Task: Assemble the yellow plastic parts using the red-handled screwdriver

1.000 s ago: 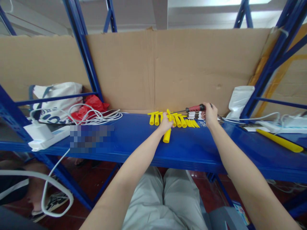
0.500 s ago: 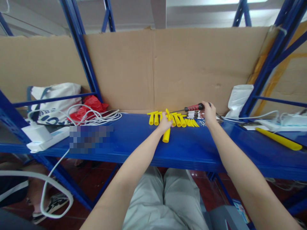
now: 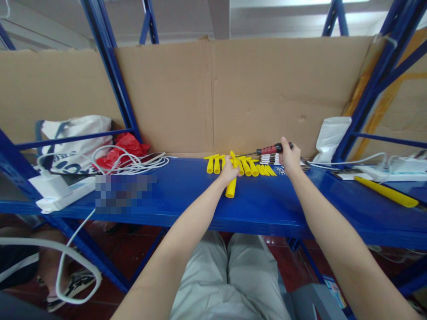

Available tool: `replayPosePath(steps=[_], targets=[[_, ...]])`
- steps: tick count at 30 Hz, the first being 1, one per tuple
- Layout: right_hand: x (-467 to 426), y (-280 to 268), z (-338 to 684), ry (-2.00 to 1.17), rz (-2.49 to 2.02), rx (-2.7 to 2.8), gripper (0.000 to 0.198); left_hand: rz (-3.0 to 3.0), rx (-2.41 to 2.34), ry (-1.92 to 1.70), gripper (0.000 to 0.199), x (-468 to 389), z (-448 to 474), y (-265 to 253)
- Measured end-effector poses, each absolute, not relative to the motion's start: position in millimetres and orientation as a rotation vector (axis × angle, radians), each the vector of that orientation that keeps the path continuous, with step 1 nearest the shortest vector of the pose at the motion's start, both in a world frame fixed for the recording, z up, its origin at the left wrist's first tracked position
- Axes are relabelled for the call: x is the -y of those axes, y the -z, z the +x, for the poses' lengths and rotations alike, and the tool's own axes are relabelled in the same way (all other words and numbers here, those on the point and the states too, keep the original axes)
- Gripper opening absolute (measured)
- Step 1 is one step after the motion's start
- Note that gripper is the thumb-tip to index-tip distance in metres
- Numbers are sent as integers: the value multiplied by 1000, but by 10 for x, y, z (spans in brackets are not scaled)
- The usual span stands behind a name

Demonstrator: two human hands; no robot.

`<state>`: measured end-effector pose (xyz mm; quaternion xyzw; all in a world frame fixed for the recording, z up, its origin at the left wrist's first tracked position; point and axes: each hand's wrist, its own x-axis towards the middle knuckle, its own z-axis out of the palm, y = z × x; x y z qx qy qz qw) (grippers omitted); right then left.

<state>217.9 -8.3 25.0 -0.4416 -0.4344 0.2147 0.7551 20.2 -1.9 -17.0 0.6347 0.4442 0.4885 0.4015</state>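
Showing bright yellow and tubular, one held piece (image 3: 230,189) is extending over the blue shelf (image 3: 187,195), the fingers of the left hand (image 3: 228,171) closing round it, while those of the right hand (image 3: 291,156) are gripping one red-and-black screwdriver (image 3: 267,150), and at least five similar yellow pieces (image 3: 247,166) are lying nearby.

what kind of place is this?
Probably a workshop or small production area: a blue metal shelf serving as bench, a row of yellow parts, and a screwdriver in the right hand.

Yellow tube (image 3: 230,190) | round end toward wearer | red-black screwdriver (image 3: 267,150) | sideways, tip at tube
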Motion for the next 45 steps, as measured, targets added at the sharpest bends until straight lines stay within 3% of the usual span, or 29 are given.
replayPosePath(steps=[7, 13, 20, 27, 36, 45], targets=[[178, -321, 2100, -556, -989, 895, 32, 1604, -1123, -1227, 40, -7, 198, 181], [120, -285, 2142, -396, -994, 898, 39, 1610, -1113, -1211, 41, -6, 195, 179], [178, -316, 2098, -482, -1026, 881, 35, 1598, -1097, -1213, 41, 1, 196, 174], [79, -261, 2181, -326, -983, 901, 41, 1593, -1084, -1202, 44, 16, 195, 168], [65, -234, 2186, -360, -968, 946, 44, 1590, -1101, -1199, 41, 33, 199, 156], [191, -326, 2079, -478, -1014, 879, 30, 1594, -1093, -1198, 40, 68, 202, 130]])
